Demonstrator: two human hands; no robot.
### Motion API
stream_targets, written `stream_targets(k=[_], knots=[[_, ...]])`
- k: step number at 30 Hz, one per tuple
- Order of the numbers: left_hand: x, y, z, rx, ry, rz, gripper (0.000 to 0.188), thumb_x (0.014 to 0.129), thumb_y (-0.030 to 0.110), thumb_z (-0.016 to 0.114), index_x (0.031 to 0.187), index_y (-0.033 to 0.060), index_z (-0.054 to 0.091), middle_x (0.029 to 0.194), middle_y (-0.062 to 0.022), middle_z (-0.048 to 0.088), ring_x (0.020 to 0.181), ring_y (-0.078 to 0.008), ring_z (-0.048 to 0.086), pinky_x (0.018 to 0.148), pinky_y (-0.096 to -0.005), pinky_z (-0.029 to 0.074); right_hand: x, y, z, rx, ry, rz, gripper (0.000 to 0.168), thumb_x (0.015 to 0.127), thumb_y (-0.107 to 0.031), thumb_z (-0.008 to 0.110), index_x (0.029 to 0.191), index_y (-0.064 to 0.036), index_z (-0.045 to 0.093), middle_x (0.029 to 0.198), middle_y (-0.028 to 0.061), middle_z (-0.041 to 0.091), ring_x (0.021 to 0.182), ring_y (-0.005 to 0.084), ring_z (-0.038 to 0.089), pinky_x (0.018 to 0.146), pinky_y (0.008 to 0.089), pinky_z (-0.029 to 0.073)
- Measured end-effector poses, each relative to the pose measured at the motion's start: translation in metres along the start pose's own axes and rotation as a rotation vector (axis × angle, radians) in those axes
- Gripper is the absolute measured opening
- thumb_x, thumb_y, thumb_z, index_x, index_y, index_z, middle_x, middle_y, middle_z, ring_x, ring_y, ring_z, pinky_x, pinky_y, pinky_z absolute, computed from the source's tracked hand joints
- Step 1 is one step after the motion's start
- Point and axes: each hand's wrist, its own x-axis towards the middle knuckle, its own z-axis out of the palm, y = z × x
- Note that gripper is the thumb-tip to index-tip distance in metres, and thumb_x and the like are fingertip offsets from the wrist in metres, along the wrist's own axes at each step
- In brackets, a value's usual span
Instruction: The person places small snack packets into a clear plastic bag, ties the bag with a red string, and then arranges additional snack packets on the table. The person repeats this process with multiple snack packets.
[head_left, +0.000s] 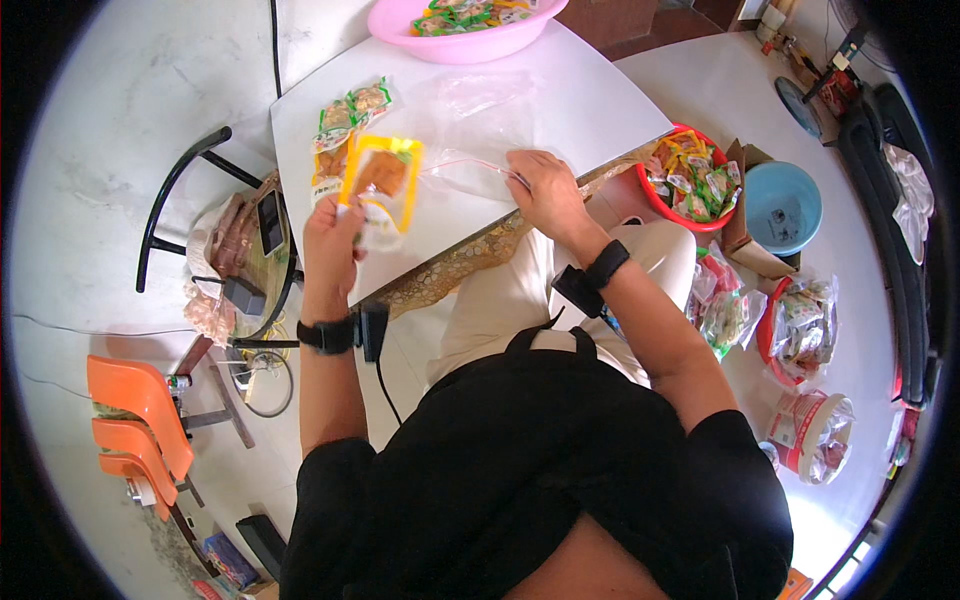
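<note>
My left hand (335, 240) grips a yellow-edged food packet (384, 176) by its lower corner, above the white table (450, 240). Brown food shows through the packet's clear window. My right hand (546, 191) pinches the mouth edge of a large clear plastic bag (480, 135) that lies flat on the table. A thin red line runs along that edge towards the yellow packet. Behind the held packet lie green-edged packets (352, 109) with pale contents and another yellow-edged packet (330, 163), partly covered.
A pink basin (465, 49) of packets stands at the table's far edge. On the floor to the right are a red basin (651, 196) with packets, a cardboard box (750, 251), a blue basin (784, 206) and a bucket (799, 427). A black-framed chair (180, 154) stands at left.
</note>
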Motion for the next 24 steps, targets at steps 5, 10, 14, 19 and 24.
stream_targets(k=[5, 10, 14, 19, 24], knots=[[-0.031, -0.007, 0.033, -0.162, -0.337, -0.281, 0.011, 0.091, 0.006, 0.055, 0.102, 0.0034, 0.057, 0.075, -0.0015, 0.059, 0.047, -0.0029, 0.046, 0.038, -0.0169, 0.033, -0.001, 0.003, 0.002, -0.001, -0.009, 0.007, 0.016, 0.082, -0.013, 0.059, 0.096, -0.003, 0.057, 0.096, 0.0143, 0.063, 0.098, 0.0334, 0.058, 0.082, 0.0446, 0.045], [-0.015, -0.013, 0.060, -0.318, -0.324, -0.359, 0.015, 0.091, 0.006, 0.053, 0.105, 0.0018, 0.055, 0.077, -0.0011, 0.057, 0.049, -0.0022, 0.041, 0.041, -0.0160, 0.034, 0.000, 0.005, 0.004, 0.004, 0.008, -0.004, 0.018, 0.082, -0.013, 0.059, 0.096, -0.003, 0.058, 0.098, 0.0147, 0.064, 0.098, 0.0338, 0.058, 0.082, 0.0446, 0.045], [-0.001, -0.015, 0.080, -0.317, -0.252, -0.270, 0.017, 0.090, 0.005, 0.051, 0.106, 0.0004, 0.055, 0.079, -0.0012, 0.056, 0.051, -0.0028, 0.041, 0.042, -0.0162, 0.033, 0.000, 0.002, 0.002, -0.015, 0.009, -0.007, 0.023, 0.081, -0.009, 0.060, 0.102, 0.001, 0.059, 0.102, 0.0184, 0.064, 0.098, 0.0370, 0.059, 0.086, 0.0430, 0.047], [0.006, -0.020, 0.080, -0.246, -0.223, -0.246, 0.019, 0.089, 0.004, 0.051, 0.108, 0.0001, 0.054, 0.075, -0.0013, 0.056, 0.050, -0.0036, 0.042, 0.041, -0.0177, 0.033, -0.001, 0.004, 0.001, 0.027, 0.038, 0.010, 0.022, 0.080, -0.006, 0.061, 0.100, 0.001, 0.060, 0.100, 0.0182, 0.064, 0.096, 0.0366, 0.059, 0.084, 0.0424, 0.047], [0.000, -0.028, 0.067, -0.299, -0.237, -0.310, 0.021, 0.090, 0.005, 0.051, 0.111, 0.0006, 0.053, 0.076, -0.0020, 0.057, 0.048, -0.0042, 0.043, 0.039, -0.0193, 0.034, 0.000, -0.002, 0.000, 0.045, 0.043, 0.089, 0.019, 0.082, -0.007, 0.061, 0.100, -0.001, 0.060, 0.099, 0.0175, 0.065, 0.094, 0.0361, 0.060, 0.083, 0.0417, 0.048]])
